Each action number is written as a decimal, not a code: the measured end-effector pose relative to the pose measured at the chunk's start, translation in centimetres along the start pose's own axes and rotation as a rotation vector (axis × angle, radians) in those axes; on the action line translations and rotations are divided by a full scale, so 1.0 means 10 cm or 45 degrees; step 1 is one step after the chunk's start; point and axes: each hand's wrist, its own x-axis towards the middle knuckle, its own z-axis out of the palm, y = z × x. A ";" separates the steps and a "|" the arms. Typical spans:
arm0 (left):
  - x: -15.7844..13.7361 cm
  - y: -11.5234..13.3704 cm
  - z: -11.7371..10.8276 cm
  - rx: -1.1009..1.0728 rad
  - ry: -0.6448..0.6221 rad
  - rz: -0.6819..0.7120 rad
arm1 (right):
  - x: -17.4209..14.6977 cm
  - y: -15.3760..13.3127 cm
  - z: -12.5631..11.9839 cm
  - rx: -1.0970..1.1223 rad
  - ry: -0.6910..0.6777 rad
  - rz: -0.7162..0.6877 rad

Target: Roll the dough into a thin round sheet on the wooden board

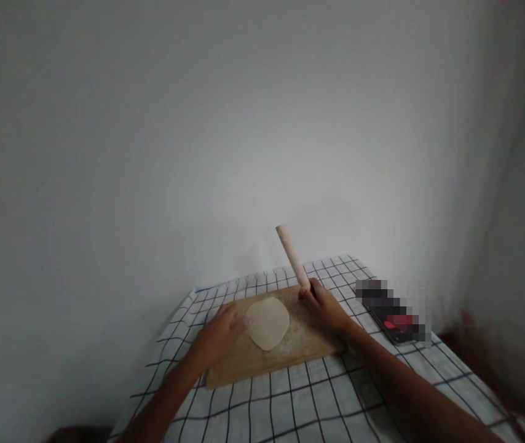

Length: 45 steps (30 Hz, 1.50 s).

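A flat, roughly round sheet of dough (269, 324) lies on a wooden board (311, 344) dusted with flour. My left hand (222, 329) is over the board's left part, its fingers stretched toward the dough and the floury fingertips at its left edge. Some blur there hides whether they press on it. My right hand (320, 301) is closed around the lower end of a pale wooden rolling pin (292, 255). The pin is raised off the dough, tilted with its free end up and to the left.
A checked white tablecloth (272, 394) covers the table under the board. To the right lies a dark phone (391, 326), partly pixelated. Behind the table's far edge rises a plain pale wall (244, 154).
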 end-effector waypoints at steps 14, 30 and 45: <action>0.46 0.05 0.10 -0.963 -0.438 0.040 | -0.06 -0.08 -0.04 -0.013 -0.139 -0.009; 0.31 0.14 -0.57 -1.130 -0.185 -0.252 | -0.05 -0.04 -0.02 0.051 -0.081 -0.010; 1.14 0.34 -0.24 -0.759 0.115 0.051 | 0.09 0.09 -0.09 0.328 0.155 0.079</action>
